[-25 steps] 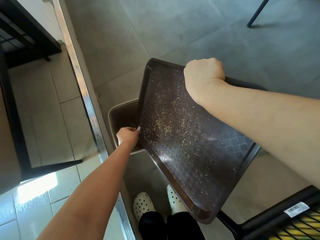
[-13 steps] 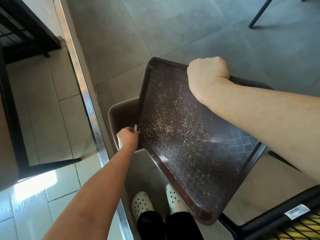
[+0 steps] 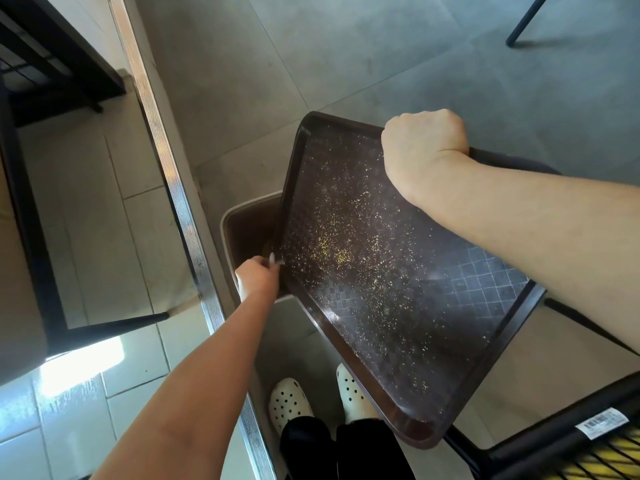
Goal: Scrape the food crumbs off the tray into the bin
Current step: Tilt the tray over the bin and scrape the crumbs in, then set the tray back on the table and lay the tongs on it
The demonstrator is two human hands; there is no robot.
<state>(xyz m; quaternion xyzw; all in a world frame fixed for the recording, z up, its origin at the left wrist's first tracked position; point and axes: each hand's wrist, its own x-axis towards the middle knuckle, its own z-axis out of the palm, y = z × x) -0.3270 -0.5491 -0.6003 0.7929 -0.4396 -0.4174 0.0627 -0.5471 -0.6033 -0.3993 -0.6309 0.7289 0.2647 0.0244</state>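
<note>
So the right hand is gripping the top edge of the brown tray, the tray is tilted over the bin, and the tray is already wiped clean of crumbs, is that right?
Not quite. The head view shows the tray is not clean: yellowish crumbs are scattered across its surface. The rest holds: the right hand has its grip on the top edge, and the tray is tilted over the bin.

Your right hand [image 3: 424, 147] is curling into a fist, grip closed over something at the far side, forearm running in from the right. Your left hand [image 3: 258, 277] is reaching down and forward — fingers bunched, arm nearly straight.
</note>
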